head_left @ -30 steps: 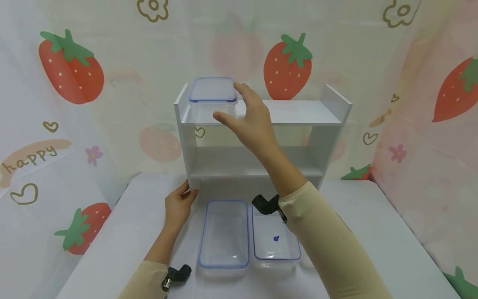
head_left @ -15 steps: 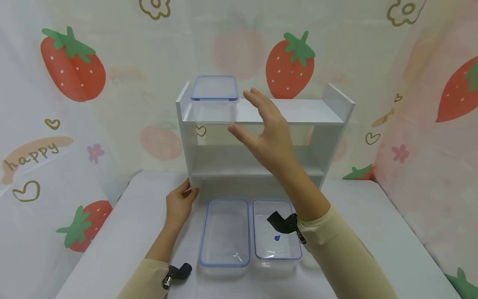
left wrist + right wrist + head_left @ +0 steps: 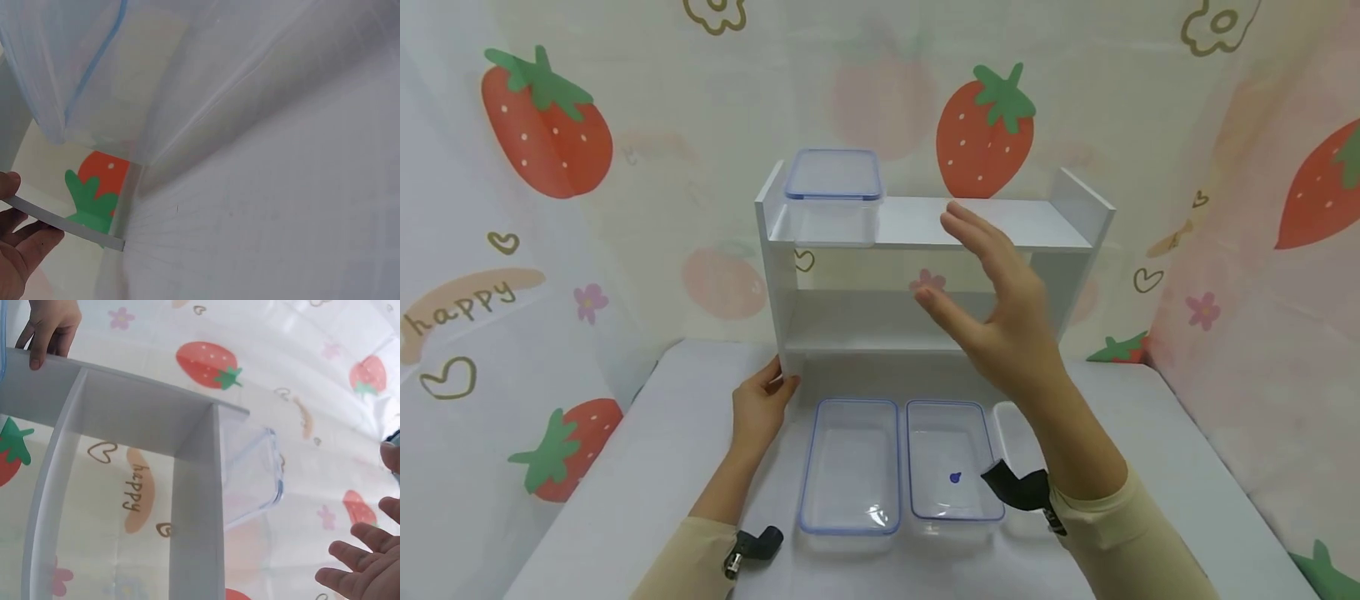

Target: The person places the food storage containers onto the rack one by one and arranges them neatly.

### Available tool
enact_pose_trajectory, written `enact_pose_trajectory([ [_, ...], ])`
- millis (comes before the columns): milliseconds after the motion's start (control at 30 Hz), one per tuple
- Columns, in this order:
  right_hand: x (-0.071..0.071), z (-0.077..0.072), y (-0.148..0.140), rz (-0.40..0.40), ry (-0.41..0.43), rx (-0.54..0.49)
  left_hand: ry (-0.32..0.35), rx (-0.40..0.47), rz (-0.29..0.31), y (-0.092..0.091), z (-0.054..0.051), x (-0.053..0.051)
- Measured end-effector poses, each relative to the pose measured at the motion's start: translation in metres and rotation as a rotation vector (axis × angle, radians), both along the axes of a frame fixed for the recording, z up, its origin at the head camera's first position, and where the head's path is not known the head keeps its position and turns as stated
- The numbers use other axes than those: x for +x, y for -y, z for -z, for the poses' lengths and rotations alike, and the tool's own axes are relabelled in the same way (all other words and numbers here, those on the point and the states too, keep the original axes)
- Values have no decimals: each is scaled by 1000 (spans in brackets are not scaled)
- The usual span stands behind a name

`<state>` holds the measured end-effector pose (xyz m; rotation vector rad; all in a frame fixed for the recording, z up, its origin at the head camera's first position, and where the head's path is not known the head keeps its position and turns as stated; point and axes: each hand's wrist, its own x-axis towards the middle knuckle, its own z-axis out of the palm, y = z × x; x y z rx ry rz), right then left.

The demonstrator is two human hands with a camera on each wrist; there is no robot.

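Observation:
A clear food container [image 3: 833, 218] with a blue-rimmed top sits at the left end of the white shelf unit's [image 3: 925, 321] top board. My left hand [image 3: 760, 408] holds the lower left side panel of that unit, thumb on one face and fingers on the other; the left wrist view shows the same pinch on the panel [image 3: 69, 226]. To the right of the container, apart from it, my right hand [image 3: 1011, 312] hangs in front of the shelves. Its fingers are extended, thumb spread away, and nothing is between them, as the right wrist view also shows.
Two more clear containers with blue rims stand side by side on the white table [image 3: 1150, 467] before the unit: a left one [image 3: 850, 467] and a right one [image 3: 951, 446] with a small blue mark. A whitish container [image 3: 1017, 437] is partly hidden behind my right forearm.
My right hand has drawn away from the container on the top board, moving right and down. The container has stayed there. My left hand keeps its hold on the side panel.

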<state>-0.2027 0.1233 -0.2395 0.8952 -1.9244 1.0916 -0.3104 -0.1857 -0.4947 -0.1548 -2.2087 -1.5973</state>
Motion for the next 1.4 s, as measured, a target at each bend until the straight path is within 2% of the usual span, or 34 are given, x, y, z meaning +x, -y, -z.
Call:
enact_pose_trajectory([
  [333,15,19,-27,20,-65,8,-12,-11,7,1,3,0],
  [600,27,41,-49,31,-69,-13,-9,-20,3,1,5,-1],
  [867,42,53,-59,43,-126,-10,-10,-17,4,2,3,-1],
  [1000,45,64,-68,46,-118,-14,-6,-19,6,2,5,-1],
  [1200,41,92,-88,40,-95,-21,-20,-22,-3,2,4,-3],
  [1400,52,101,-93,37,-48,-31,-26,-30,-3,2,4,-3],
])
